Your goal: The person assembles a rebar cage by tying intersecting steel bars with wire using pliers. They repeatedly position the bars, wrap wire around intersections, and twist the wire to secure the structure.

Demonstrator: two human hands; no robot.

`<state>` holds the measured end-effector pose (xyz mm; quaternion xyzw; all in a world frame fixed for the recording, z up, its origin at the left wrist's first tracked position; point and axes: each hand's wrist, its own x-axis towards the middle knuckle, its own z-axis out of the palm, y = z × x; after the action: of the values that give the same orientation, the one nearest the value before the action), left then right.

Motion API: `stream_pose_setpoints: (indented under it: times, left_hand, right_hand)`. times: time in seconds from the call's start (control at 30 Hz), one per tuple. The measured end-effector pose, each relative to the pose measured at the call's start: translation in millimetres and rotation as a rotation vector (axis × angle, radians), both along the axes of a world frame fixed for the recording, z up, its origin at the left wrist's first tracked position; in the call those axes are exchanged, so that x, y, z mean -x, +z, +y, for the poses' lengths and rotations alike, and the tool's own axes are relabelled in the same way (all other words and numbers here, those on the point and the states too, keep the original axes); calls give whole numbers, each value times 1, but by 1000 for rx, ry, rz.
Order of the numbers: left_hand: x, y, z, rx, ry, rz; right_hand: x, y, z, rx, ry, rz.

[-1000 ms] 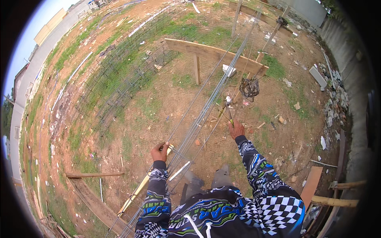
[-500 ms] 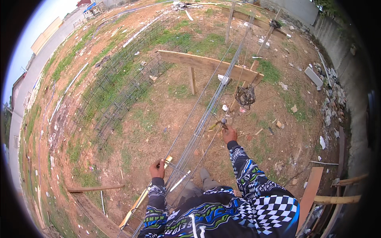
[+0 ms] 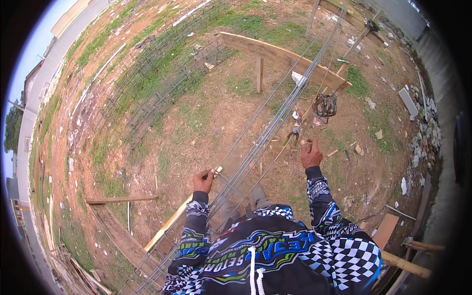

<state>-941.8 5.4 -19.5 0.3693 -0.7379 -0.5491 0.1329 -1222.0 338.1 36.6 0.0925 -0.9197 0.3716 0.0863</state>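
Observation:
Long grey steel bars (image 3: 275, 127) run lengthwise in front of me. My left hand (image 3: 202, 182) is closed beside them, thumb and fingers pinched on the corner of a thin steel stirrup (image 3: 227, 183) that rings the bars. The end of a pale wooden stick (image 3: 169, 222) passes close by that hand. Right of the bars, my right hand (image 3: 310, 154) is raised with thumb and forefinger apart, and I see nothing in it. Pincers with yellowish handles (image 3: 291, 137) rest at the rightmost bar, just left of that hand and apart from it.
A board on posts (image 3: 265, 49) crosses under the bars ahead. A coil of dark tie wire (image 3: 325, 107) hangs near its right end. Rebar cages (image 3: 162, 93) lie on the grass at left. Planks (image 3: 115, 236) lie at lower left; a concrete wall (image 3: 445, 98) borders the right.
My right hand has let go of the pincers and drawn away to the right. The left hand stays at the stirrup. The whole view has shifted, with the scene sliding right and upward.

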Motion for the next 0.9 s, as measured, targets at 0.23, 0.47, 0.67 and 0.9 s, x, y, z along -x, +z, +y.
stream_pose_setpoints:
  times: [0.23,0.47,0.67,0.9]
  left_hand:
    - [3,1,-4,-210,3,-24]
    - [3,-5,-13,-22,-72,92]
    - [2,-7,-1,469,27,71]
    - [6,19,3,55,14,13]
  right_hand:
    - [-101,120,-77,-106,804,-182]
    - [-160,91,-138,-625,1219,-106]
    - [-185,47,-173,-592,1037,-35]
    - [-211,25,-171,-566,917,-83]
